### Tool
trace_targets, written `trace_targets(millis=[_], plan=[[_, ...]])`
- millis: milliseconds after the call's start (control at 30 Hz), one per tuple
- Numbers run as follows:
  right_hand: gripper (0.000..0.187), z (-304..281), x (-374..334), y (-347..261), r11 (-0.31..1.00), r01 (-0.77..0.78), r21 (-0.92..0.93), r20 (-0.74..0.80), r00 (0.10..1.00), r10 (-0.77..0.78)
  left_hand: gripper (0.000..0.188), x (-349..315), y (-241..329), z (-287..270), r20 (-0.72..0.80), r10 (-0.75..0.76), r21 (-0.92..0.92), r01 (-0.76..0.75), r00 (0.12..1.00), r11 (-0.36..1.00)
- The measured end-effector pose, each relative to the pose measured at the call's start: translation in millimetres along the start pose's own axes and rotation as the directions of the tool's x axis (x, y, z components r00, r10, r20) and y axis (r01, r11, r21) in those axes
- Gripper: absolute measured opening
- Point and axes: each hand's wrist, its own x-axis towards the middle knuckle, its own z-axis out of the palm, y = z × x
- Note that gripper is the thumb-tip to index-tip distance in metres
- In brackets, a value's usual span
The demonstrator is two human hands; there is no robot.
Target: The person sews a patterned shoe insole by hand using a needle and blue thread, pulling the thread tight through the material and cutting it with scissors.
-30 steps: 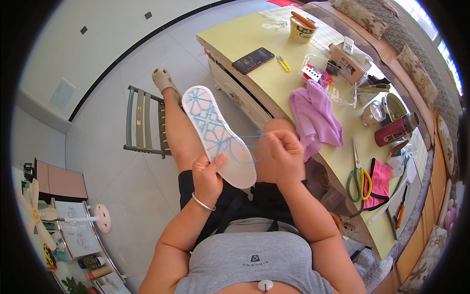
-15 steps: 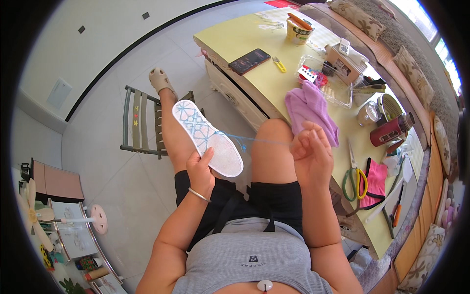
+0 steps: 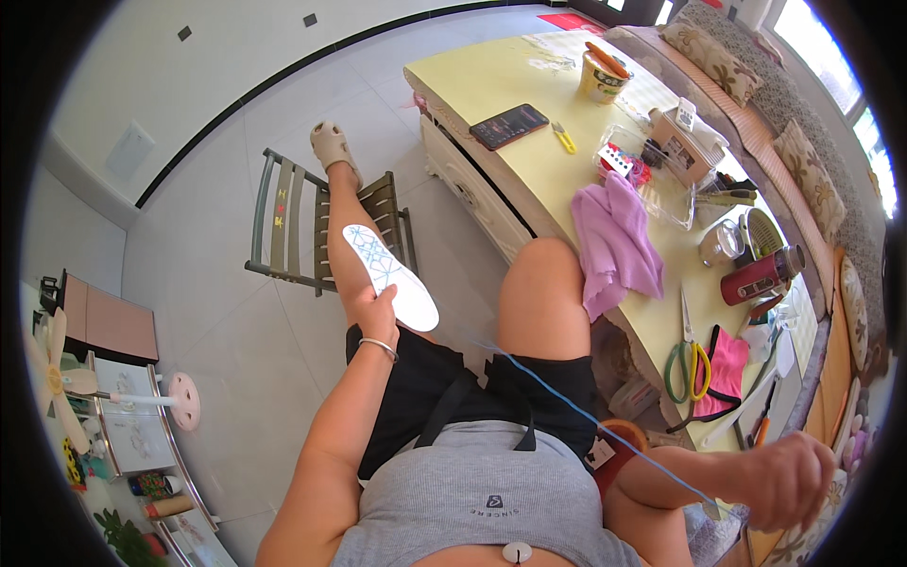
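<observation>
My left hand [image 3: 377,315] grips the edge of a white shoe insole [image 3: 408,299], held above my thigh. Blue cross-patterned stitching covers the insole's toe half; the heel half is plain white. A blue thread [image 3: 567,401] stretches from near the insole, where it blurs, across my lap to my right forearm. Far out at the lower right, my right hand [image 3: 789,480] is closed in a fist, drawing the thread; its fingertips are blurred, and no needle can be made out.
On the yellow-topped table to the right lie a purple cloth [image 3: 616,241], scissors [image 3: 687,354], pink fabric [image 3: 725,369], a phone [image 3: 508,127], yellow snips [image 3: 564,138], a plastic box [image 3: 667,203] and a dark red flask [image 3: 761,275]. A folding stool [image 3: 368,227] stands beside my left leg.
My right hand has swung from above my knee outward to the lower right, drawing the blue thread long. The insole in my left hand has tilted and sits a little lower.
</observation>
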Motion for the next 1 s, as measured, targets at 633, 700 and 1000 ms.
trace_targets(millis=[633, 700, 1000], plan=[[0.013, -84.1, -89.0, 10.1, 0.182, -0.679, -0.711, -0.703, 0.692, -0.165, 0.015, -130.3, 22.9, 73.3, 0.734, -0.347, -0.100, 0.598, 0.584, 0.796], [0.018, -94.3, -104.6, 12.8, 0.039, -0.834, -0.551, -0.802, 0.516, -0.301, 0.016, -138.5, 17.0, 83.9, 0.756, -0.386, -0.015, 0.603, 0.529, 0.798], [0.012, -94.4, -163.9, -68.4, -0.449, -0.856, -0.256, -0.378, 0.516, -0.768, 0.049, -146.1, 19.3, 91.6, 0.694, 0.068, 0.227, -0.308, 0.716, 0.924]])
